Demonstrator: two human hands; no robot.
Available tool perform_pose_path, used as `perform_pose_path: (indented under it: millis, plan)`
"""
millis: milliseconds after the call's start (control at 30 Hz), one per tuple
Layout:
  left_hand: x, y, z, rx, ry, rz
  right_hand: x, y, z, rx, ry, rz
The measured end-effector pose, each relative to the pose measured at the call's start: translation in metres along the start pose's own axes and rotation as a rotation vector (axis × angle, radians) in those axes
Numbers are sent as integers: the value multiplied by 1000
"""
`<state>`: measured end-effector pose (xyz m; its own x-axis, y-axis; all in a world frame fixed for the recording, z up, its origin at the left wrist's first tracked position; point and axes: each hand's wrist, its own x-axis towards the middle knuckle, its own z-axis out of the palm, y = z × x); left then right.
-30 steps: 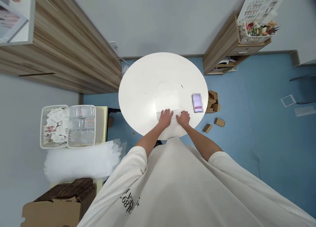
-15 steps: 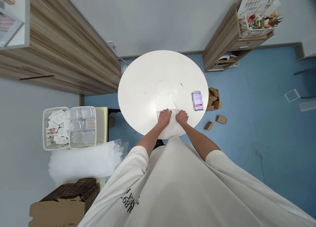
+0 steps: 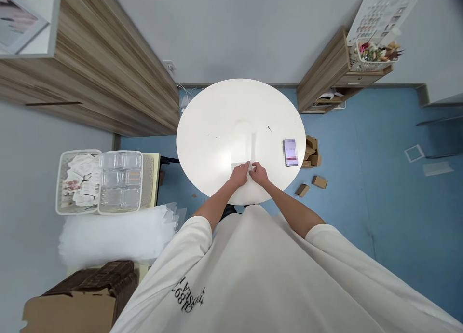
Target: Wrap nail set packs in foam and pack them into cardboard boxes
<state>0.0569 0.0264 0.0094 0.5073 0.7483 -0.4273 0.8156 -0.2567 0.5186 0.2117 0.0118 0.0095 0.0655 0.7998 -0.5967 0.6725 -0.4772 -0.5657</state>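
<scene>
Translucent film [image 3: 239,168] lies under your hands on the round white table [image 3: 238,89]. Your left hand [image 3: 238,175] and right hand [image 3: 259,173] pinch its raised edge, held narrow and nearly touching. You seem to be folding it, so that crease calls for pressing flat. A blurred card [image 3: 290,152] lies beyond your right hand.

Just below the round white table [image 3: 217,116], black print [image 3: 190,294] runs upside down across a white T-shirt [image 3: 253,275] — only "89" is legible; the pixelated card [image 3: 290,152] on the table stays unreadable.
</scene>
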Motion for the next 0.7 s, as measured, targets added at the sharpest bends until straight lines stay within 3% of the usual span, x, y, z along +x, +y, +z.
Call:
perform_pose_path:
  millis: [133, 267, 433, 567, 700]
  plan:
    - [-5, -2, -6, -122, 5, -55, -3, -6, 6, -2, -64, -36]
    - [-20, -8, -4, -119, 180, -126, -4, -7, 6, -127, -59, -121]
    - [-32, -25, 6, -170, 291, -427, -1, -13, 11, -341, -79, -135]
    - [-27, -40, 12, -308, 243, -664, 2, -15, 18, -394, -70, -111]
    - [-15, -46, 12, -466, 123, -802, 3, -17, 19, -418, -85, -102]
